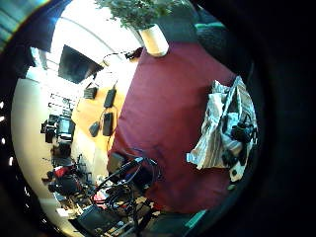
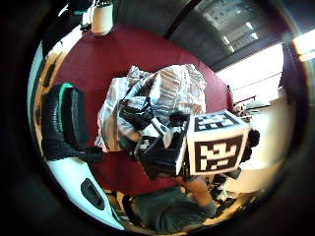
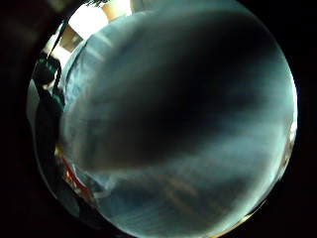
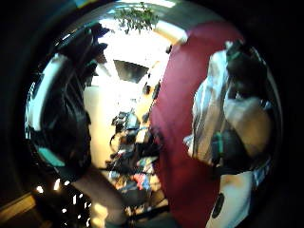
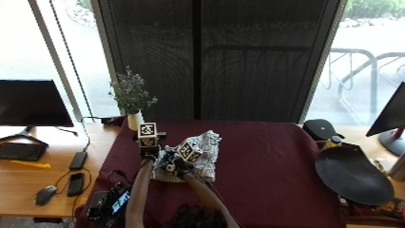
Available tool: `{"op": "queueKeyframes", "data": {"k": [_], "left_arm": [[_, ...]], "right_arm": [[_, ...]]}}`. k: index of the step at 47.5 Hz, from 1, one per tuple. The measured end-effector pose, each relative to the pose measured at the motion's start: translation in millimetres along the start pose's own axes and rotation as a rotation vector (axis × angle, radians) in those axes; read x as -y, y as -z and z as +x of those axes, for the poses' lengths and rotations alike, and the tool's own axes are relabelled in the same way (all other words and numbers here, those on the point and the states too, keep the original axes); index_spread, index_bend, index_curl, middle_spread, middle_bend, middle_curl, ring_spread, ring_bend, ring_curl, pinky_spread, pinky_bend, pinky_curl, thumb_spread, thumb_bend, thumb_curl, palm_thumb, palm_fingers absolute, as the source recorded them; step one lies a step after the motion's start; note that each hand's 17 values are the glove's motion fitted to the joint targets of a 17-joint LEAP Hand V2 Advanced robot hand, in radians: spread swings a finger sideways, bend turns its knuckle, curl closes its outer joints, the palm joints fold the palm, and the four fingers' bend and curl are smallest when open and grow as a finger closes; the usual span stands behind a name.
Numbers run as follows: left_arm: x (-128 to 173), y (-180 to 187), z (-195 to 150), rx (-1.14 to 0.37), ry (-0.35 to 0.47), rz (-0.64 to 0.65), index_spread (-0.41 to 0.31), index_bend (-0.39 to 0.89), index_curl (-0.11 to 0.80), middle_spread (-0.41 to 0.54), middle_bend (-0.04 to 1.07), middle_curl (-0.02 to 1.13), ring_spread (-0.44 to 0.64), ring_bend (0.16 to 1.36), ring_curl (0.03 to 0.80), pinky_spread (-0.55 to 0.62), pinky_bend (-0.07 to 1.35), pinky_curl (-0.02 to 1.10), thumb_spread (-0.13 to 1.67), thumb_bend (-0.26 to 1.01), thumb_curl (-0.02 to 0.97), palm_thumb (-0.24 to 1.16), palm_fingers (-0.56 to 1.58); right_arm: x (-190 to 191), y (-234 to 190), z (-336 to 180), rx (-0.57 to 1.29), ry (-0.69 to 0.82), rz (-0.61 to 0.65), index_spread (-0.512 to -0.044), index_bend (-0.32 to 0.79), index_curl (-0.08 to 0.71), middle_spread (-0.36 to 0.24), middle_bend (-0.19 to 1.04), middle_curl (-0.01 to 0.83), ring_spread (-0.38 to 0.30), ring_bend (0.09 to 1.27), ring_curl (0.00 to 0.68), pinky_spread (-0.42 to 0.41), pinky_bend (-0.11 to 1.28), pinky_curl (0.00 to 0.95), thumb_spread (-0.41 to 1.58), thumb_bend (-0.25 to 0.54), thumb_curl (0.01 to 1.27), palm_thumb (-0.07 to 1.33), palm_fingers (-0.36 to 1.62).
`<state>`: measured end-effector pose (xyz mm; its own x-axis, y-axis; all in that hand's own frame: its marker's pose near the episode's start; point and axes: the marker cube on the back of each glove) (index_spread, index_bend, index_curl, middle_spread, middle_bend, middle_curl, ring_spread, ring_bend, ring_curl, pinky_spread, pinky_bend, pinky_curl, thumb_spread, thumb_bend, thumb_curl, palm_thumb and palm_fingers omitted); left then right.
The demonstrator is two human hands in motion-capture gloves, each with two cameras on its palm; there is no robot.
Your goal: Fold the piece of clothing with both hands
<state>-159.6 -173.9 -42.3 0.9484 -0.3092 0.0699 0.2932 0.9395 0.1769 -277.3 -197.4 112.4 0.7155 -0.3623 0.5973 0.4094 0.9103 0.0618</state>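
Observation:
A crumpled white-and-grey striped piece of clothing (image 5: 197, 156) lies on the maroon tablecloth (image 5: 272, 161), left of the table's middle. My right hand (image 5: 172, 166) is down on its near left part; in the left thumb side view its fingers (image 2: 140, 118) curl into the folds of the clothing (image 2: 172, 91). Cloth fills the right little finger side view. My left hand (image 5: 150, 148) hovers just left of the garment, holding nothing, fingers relaxed (image 4: 66, 109). From that palm the clothing (image 1: 222, 126) shows at a distance.
A white vase with a plant (image 5: 134, 118) stands at the cloth's far left corner. A wooden desk to the left carries a monitor (image 5: 32, 102), a mouse (image 5: 44, 194) and a phone (image 5: 76, 183). A black round dish (image 5: 351, 175) lies at the right.

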Motion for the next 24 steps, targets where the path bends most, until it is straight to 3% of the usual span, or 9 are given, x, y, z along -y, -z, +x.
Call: {"op": "queueKeyframes", "data": {"k": [3, 7, 9, 13, 18, 24], "left_arm": [[-2, -1, 6, 0.034, -0.027, 0.008, -0.102, 0.13, 0.324, -0.087, 0.23, 0.44, 0.07, 0.50, 0.354, 0.31, 0.27, 0.35, 1.52, 0.09, 0.298, 0.60, 0.51], [-5, -3, 12, 0.070, -0.046, -0.002, -0.102, 0.12, 0.320, -0.087, 0.23, 0.44, 0.07, 0.50, 0.353, 0.31, 0.27, 0.35, 1.51, 0.09, 0.304, 0.61, 0.51], [-7, -4, 15, 0.074, -0.052, -0.018, -0.102, 0.13, 0.319, -0.088, 0.23, 0.44, 0.07, 0.50, 0.353, 0.31, 0.27, 0.35, 1.50, 0.09, 0.305, 0.62, 0.51], [-11, -3, 22, 0.036, -0.060, -0.027, -0.103, 0.12, 0.316, -0.088, 0.23, 0.44, 0.07, 0.50, 0.353, 0.30, 0.27, 0.36, 1.49, 0.08, 0.310, 0.62, 0.51], [-26, 5, 40, 0.015, -0.076, -0.033, -0.103, 0.12, 0.312, -0.088, 0.23, 0.45, 0.07, 0.50, 0.352, 0.30, 0.27, 0.36, 1.47, 0.07, 0.310, 0.61, 0.51], [-29, -9, 69, 0.098, -0.123, 0.011, -0.103, 0.12, 0.308, -0.084, 0.23, 0.45, 0.07, 0.49, 0.350, 0.30, 0.27, 0.36, 1.42, 0.02, 0.306, 0.56, 0.50]], "right_arm": [[-2, 4, 5, 0.114, 0.096, -0.074, -0.282, 0.02, 0.153, -0.206, 0.10, 0.402, -0.221, 0.69, 0.439, -0.304, 0.75, 0.392, 0.81, -0.059, 0.58, 0.98, 0.94], [-9, 26, 13, 0.238, 0.092, -0.109, -0.266, 0.09, 0.177, -0.134, 0.16, 0.406, -0.157, 0.64, 0.449, -0.177, 0.68, 0.399, 0.99, -0.054, 0.53, 0.86, 0.75], [-11, 46, 24, 0.203, 0.107, -0.087, -0.262, 0.10, 0.178, -0.112, 0.18, 0.406, -0.138, 0.61, 0.433, -0.128, 0.66, 0.384, 1.06, -0.046, 0.50, 0.82, 0.72], [-18, 89, 40, 0.010, 0.107, -0.090, -0.255, 0.11, 0.184, -0.075, 0.20, 0.408, -0.107, 0.57, 0.410, -0.049, 0.63, 0.363, 1.17, -0.035, 0.47, 0.76, 0.71], [-49, 151, 52, -0.312, -0.111, -0.267, -0.271, 0.15, 0.213, -0.052, 0.22, 0.418, -0.076, 0.47, 0.384, 0.041, 0.58, 0.345, 1.24, -0.052, 0.42, 0.62, 0.69], [-61, 219, 76, -0.793, -0.199, -0.187, -0.286, 0.19, 0.257, -0.044, 0.23, 0.422, -0.048, 0.36, 0.354, 0.126, 0.51, 0.327, 1.26, -0.051, 0.39, 0.49, 0.64]]}}
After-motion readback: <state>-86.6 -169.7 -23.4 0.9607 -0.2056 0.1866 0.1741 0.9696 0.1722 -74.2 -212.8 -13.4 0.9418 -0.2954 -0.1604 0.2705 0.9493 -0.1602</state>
